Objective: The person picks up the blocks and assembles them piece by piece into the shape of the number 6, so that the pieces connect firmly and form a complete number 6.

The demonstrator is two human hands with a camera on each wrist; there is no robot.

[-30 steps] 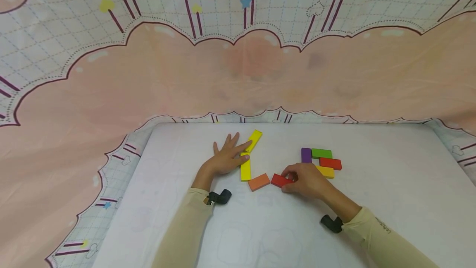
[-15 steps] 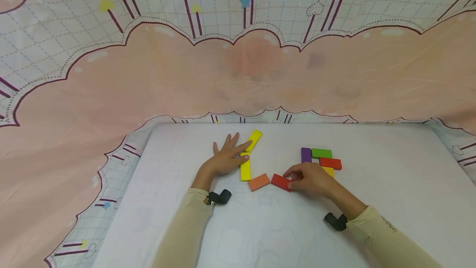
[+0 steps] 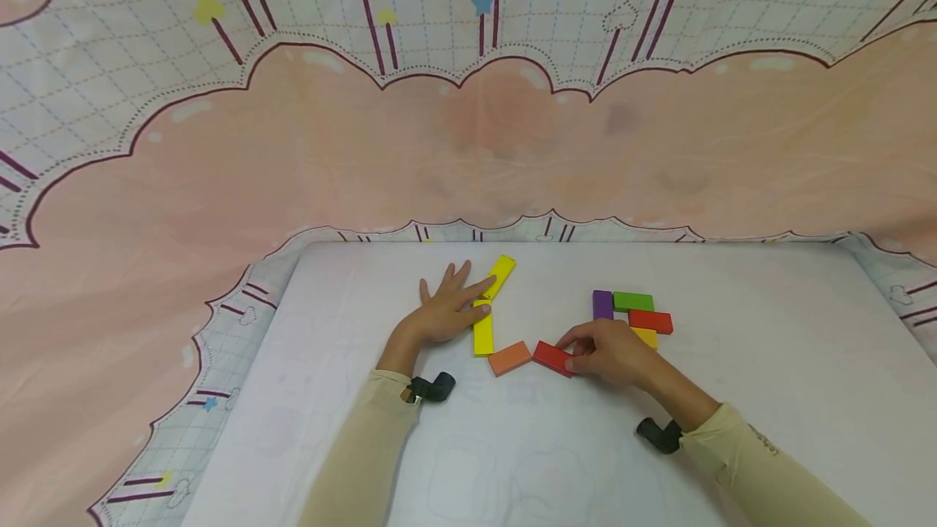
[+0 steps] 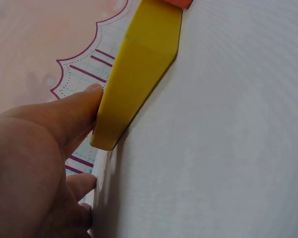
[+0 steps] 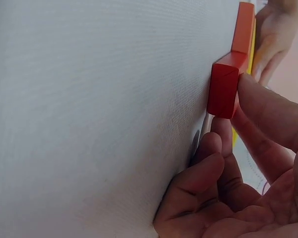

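Note:
On the white table, two yellow blocks, a near one [image 3: 484, 338] and a far one [image 3: 503, 273], form a bent line. My left hand [image 3: 442, 311] lies beside them with fingers spread, the thumb on the near yellow block and the index finger on the far one. An orange block [image 3: 510, 359] slants from the near yellow block's lower end. Beside it is a red block [image 3: 551, 357], its left corner at or very near the orange one. My right hand [image 3: 615, 354] pinches the red block's right end between thumb and fingers; the right wrist view shows this red end [image 5: 223, 91] up close.
Behind the right hand lies a cluster of blocks: purple [image 3: 603, 305], green [image 3: 633, 302], a second red block [image 3: 650, 321] and an amber-yellow block [image 3: 646, 337] partly covered by the hand. A patterned cloth [image 3: 468, 153] hangs behind the table [image 3: 769, 332].
My right hand has shifted slightly right along the red block, baring more of it. Since half a second ago, the block has edged a little left. The left hand stays still.

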